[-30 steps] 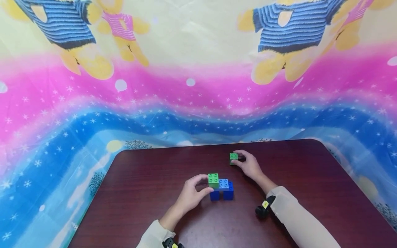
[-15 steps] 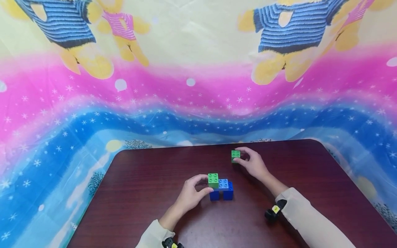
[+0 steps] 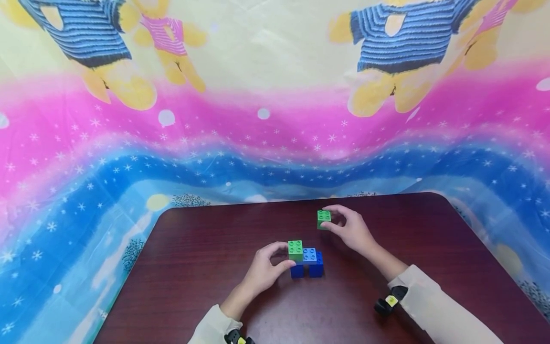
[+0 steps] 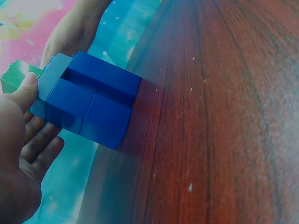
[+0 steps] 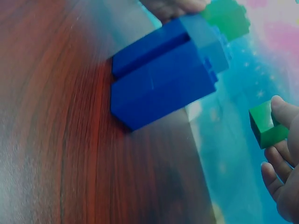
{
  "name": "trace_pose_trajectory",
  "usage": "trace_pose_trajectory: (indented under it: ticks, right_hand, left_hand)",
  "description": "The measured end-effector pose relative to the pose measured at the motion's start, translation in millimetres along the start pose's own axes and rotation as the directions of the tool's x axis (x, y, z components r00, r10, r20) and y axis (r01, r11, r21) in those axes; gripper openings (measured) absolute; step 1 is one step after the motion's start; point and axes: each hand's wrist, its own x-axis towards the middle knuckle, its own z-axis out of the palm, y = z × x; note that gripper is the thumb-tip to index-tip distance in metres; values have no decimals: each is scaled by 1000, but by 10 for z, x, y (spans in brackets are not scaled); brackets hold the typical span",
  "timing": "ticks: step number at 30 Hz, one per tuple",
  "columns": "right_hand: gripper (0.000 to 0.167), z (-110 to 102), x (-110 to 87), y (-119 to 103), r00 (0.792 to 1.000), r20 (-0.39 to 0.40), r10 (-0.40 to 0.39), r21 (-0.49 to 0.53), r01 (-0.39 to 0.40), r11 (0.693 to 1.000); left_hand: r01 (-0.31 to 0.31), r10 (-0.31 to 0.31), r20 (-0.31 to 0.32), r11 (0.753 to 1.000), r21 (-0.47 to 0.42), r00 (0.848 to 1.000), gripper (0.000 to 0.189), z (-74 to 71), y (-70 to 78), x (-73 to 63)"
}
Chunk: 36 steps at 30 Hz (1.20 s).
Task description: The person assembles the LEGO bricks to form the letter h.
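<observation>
Toy building bricks form a small structure on the table: two dark blue columns [image 3: 316, 271], a light blue brick [image 3: 309, 256] bridging them, and a light green brick [image 3: 295, 251] on top at the left. My left hand [image 3: 264, 271] pinches the light green brick, its thumb in front and fingers behind. In the left wrist view, the thumb lies where the green brick meets the light blue brick [image 4: 51, 81]. Beyond the structure and to its right, my right hand [image 3: 350, 232] pinches a second green brick [image 3: 323, 220] between thumb and fingers, held apart from the structure [image 5: 159, 84].
The dark red-brown wooden table [image 3: 206, 267] has rounded far corners. A printed cloth [image 3: 266, 138] with bears and snowflakes hangs right behind its far edge. Each wrist carries a black camera [image 3: 384, 306] on a strap near the sleeve.
My right forearm has swung to the right, while the green brick in that hand shifted slightly right and away, then back left. The left hand and the structure have stayed still.
</observation>
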Motion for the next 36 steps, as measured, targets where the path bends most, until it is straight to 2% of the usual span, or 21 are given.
trace_pose_trajectory:
  ticks: [7, 14, 29, 36]
  right_hand:
    - [43, -24, -66, -206, 999, -5, -47, 32, 48, 998]
    - [44, -11, -125, -387, 997, -3, -81, 69, 81, 994]
    - [43, 107, -231, -695, 983, 48, -179, 180, 168, 969]
    - [41, 169, -260, -770, 981, 66, -184, 214, 167, 963]
  left_hand:
    - [-4, 4, -5, 1000, -1, 1000, 35, 4, 3, -3]
    - [-18, 18, 8, 1000, 9, 1000, 36, 38, -388, 26]
    - [-46, 46, 9, 999, -1, 999, 35, 34, -370, 24]
    - [-18, 18, 2, 1000, -24, 1000, 36, 43, -361, 28]
